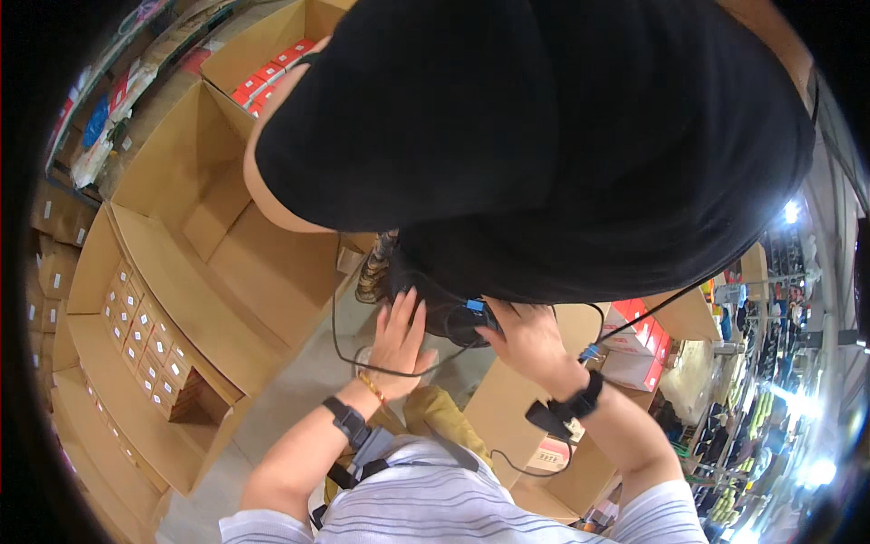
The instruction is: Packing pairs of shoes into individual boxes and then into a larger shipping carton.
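Note:
A person in black clothing (562, 136) stands right in front of me and fills the upper middle of the view. My left hand (397, 343) has its fingers stretched out, the tips at the lower edge of the dark cloth. My right hand (533, 343) is closed on a small black device, mostly hidden by the fingers, beside a blue connector (474, 306). A thin black cable (337, 331) loops round past my left wrist. Another blue plug (590, 351) sits on a cable right of my right hand. Both my wrists carry black strapped-on devices.
On the left stand large open cardboard boxes (168, 236), one holding rows of small labelled cartons (145, 340). Red and white boxes (639, 340) lie in cartons on the right. Stocked shelves (770, 363) line the far right. Grey floor (317, 372) shows between the boxes.

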The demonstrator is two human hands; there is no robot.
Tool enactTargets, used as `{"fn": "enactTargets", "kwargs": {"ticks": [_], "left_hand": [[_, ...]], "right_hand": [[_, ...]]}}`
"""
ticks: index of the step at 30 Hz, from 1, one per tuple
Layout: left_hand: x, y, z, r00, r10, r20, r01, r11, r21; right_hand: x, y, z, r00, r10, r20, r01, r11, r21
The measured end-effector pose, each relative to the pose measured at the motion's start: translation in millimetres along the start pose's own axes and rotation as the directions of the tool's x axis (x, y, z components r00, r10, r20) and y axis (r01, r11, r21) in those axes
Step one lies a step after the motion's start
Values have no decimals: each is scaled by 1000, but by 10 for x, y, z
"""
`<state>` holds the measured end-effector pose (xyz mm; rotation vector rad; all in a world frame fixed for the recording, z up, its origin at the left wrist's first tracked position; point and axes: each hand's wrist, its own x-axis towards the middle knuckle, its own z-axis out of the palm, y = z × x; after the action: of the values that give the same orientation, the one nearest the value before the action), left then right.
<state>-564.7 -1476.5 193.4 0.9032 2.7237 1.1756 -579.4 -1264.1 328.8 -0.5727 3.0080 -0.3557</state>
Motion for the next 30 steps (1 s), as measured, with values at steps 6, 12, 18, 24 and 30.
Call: {"fn": "enactTargets", "kwargs": {"ticks": [6, 12, 18, 24, 30], "left_hand": [[-868, -504, -77, 821, -85, 564, 267, 931, -248], [-975, -1005, -689, 474, -223, 852, 426, 905, 0], [-1306, -1280, -1107, 619, -400, 676, 461, 882, 100], [-2140, -1256, -1115, 652, -471, 595, 537, 840, 77], [-2745, -881, -1055, 518, -262, 814, 284, 951, 125]], "right_hand": [[-773, -550, 12, 932, -4, -364, 108, 958, 266], [-1496, -947, 562, 925, 356, -130, -266, 854, 447], [-2932, -1014, 1387, 598, 515, 615, -704, 703, 96], [-3632, -1477, 1816, 500, 598, 626, -812, 576, 99], [-4280, -2286, 2196, 587, 768, 257, -781, 453, 430]]}}
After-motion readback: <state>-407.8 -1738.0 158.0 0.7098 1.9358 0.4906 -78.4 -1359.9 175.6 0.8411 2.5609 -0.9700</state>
